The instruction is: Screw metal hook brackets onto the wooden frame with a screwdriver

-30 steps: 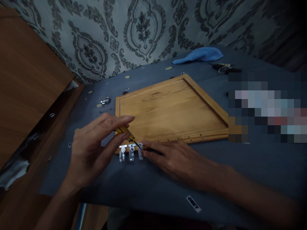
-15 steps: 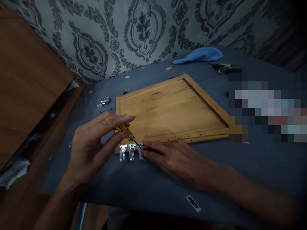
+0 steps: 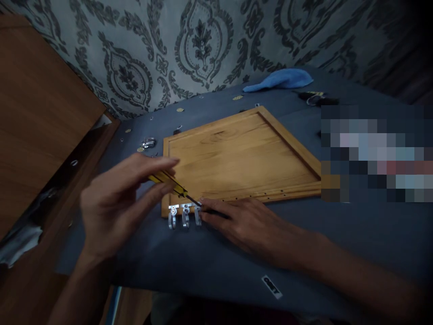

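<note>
A framed wooden board (image 3: 230,158) lies flat, with a strip of metal hooks (image 3: 186,216) along its near left edge. My left hand (image 3: 125,198) pinches the yellow handle of a screwdriver (image 3: 168,183) between thumb and fingers. The screwdriver slants down to the right, its tip at the third hook beside my other fingertips. My right hand (image 3: 250,225) lies across the board's near edge, thumb and index finger at that hook. Whether they grip the hook or a small screw is hidden. Small dark holes run along the edge to the right.
More metal hooks (image 3: 149,142) lie beyond the board's left corner. A blue cloth (image 3: 280,80) and a dark object with a ring (image 3: 316,98) rest at the back. Wooden furniture (image 3: 43,104) borders the left side; a patterned wall stands behind. A blurred patch covers the right.
My left hand has shifted left and tilted the screwdriver lower, its tip staying near the third hook. My right hand has stayed in place.
</note>
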`<state>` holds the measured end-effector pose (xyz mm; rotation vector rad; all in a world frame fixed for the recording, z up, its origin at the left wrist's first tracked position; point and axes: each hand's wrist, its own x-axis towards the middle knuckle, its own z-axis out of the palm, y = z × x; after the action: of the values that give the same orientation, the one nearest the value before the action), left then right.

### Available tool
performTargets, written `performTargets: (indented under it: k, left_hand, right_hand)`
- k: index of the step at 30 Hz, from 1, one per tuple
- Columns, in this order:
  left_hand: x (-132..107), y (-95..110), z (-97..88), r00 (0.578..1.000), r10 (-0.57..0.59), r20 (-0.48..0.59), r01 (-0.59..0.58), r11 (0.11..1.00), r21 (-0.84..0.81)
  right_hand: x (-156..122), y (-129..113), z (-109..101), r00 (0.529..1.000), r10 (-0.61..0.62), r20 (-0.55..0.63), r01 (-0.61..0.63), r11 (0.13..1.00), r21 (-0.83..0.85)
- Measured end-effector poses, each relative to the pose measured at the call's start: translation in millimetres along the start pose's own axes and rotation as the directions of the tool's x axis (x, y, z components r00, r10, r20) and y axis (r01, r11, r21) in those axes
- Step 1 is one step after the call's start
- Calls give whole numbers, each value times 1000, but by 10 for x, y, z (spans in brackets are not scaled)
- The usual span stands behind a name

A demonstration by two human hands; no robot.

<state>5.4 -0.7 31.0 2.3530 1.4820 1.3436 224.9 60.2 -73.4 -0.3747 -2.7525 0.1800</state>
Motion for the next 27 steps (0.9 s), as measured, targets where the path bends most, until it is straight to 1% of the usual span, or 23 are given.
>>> performTargets:
  k: [2, 3, 4, 6, 10, 16, 23, 27]
  left_hand:
    - [11, 20, -26, 992, -26, -123, 29, 999, 28]
    - [14, 25, -38, 987, -36, -157, 45, 998, 53]
    - [15, 26, -47, 985, -34, -168, 47, 996, 76]
    - [8, 13, -54, 992, -33, -120, 46, 993, 104]
    - [-35, -39, -27, 998, -55, -13, 56, 996, 72]
    - [-69, -64, 35, 997, -79, 9, 78, 996, 37]
    - [-73, -61, 64, 996, -80, 40, 77, 995, 67]
    - [-68, -58, 62, 996, -71, 52, 68, 996, 61]
  right_hand:
    - [-9, 7, 15, 1000, -2, 0, 2, 1000, 5]
    - [-12, 10, 20, 1000, -1, -4, 1, 1000, 5]
    - [-14, 13, 24, 1000, -1, -4, 1, 1000, 5]
    - [-16, 16, 26, 1000, -5, -7, 5, 1000, 0]
    - [-13, 14, 8, 1000, -17, -1, 17, 1000, -18]
    - [-7, 6, -12, 1000, -20, 21, 21, 998, -54]
    - [1, 5, 0, 1000, -13, 0, 13, 997, -72]
    - [-1, -1, -12, 1000, -12, 22, 13, 998, -59]
